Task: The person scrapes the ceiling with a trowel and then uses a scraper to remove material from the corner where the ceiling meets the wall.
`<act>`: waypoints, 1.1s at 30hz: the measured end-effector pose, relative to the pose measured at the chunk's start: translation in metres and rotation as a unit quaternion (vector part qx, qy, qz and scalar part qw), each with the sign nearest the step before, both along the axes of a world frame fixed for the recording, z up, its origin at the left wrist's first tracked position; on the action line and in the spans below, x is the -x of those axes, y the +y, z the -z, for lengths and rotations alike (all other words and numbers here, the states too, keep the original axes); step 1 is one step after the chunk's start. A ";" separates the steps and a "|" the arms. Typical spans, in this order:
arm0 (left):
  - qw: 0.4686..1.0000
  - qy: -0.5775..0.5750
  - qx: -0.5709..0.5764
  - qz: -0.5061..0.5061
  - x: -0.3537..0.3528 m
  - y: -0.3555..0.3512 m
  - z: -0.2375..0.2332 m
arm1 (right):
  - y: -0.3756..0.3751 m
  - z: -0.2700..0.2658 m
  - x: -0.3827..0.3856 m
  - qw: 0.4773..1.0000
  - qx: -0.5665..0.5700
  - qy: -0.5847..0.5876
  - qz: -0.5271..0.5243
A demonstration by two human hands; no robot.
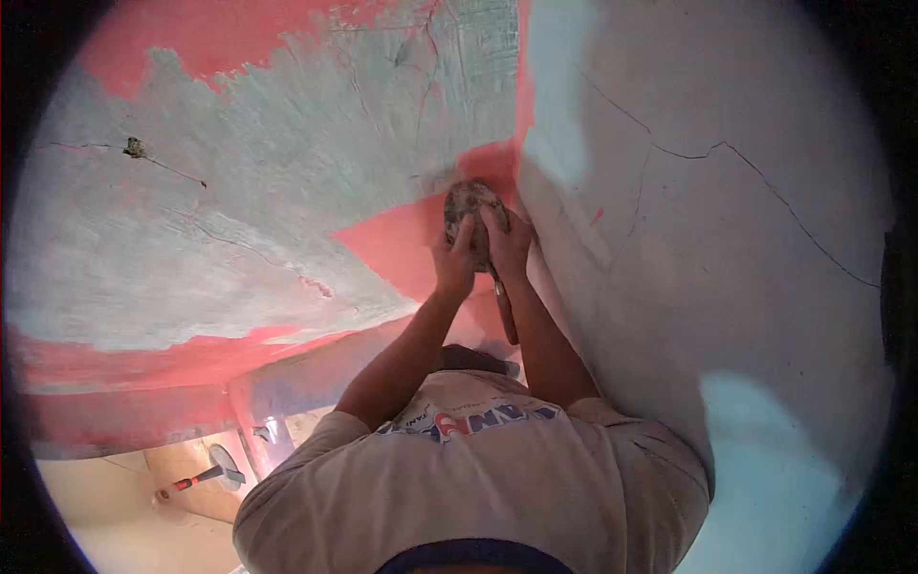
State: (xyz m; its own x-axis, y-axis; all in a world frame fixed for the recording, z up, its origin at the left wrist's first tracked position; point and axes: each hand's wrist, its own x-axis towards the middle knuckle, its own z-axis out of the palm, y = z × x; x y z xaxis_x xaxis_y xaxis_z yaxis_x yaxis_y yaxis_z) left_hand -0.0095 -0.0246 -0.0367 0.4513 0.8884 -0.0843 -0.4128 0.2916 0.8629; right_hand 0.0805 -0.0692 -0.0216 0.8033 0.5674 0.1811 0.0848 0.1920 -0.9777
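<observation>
Both of my hands are together at the middle of the view, in front of the pink and grey wall. Between them is a dark, mottled, roughly oval piece (469, 198), its surface stained and crusted; its exact kind cannot be made out. My left hand (455, 260) grips its left side, thumb pointing up across it. On the other side, my right hand (510, 247) is closed against it, thumb also on the face. A tool with a brown handle (507, 318) and a thin metal neck hangs below the right hand; its working end is hidden.
The wall (239, 191) has grey coating over pink paint, with cracks and a small hole (134, 147). At right rises a pale cracked wall (727, 249), meeting it in a corner. A hammer (206, 477) with a red and black handle is at lower left.
</observation>
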 end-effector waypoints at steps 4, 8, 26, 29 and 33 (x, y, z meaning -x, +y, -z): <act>1.000 0.002 0.007 0.021 0.003 -0.010 -0.023 | -0.003 0.011 -0.008 0.998 0.051 -0.032 0.008; 1.000 0.020 0.021 0.002 0.004 -0.004 -0.017 | -0.002 0.000 0.002 0.999 0.032 -0.007 0.008; 0.998 -0.049 0.028 0.021 0.001 -0.005 -0.024 | -0.006 -0.019 0.007 0.999 0.022 0.025 0.015; 1.000 0.011 0.008 0.007 0.005 -0.011 -0.029 | -0.003 0.006 0.001 1.000 0.002 0.009 0.001; 0.999 0.043 -0.023 0.006 0.007 -0.004 -0.029 | -0.004 -0.011 0.006 0.998 0.037 0.043 0.003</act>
State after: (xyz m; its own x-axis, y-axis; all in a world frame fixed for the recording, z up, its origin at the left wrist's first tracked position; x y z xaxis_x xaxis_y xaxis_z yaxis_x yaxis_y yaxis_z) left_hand -0.0170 -0.0286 -0.0072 0.4553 0.8865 -0.0825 -0.3328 0.2554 0.9078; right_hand 0.0743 -0.0732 -0.0109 0.8176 0.5717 0.0688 0.0008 0.1183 -0.9930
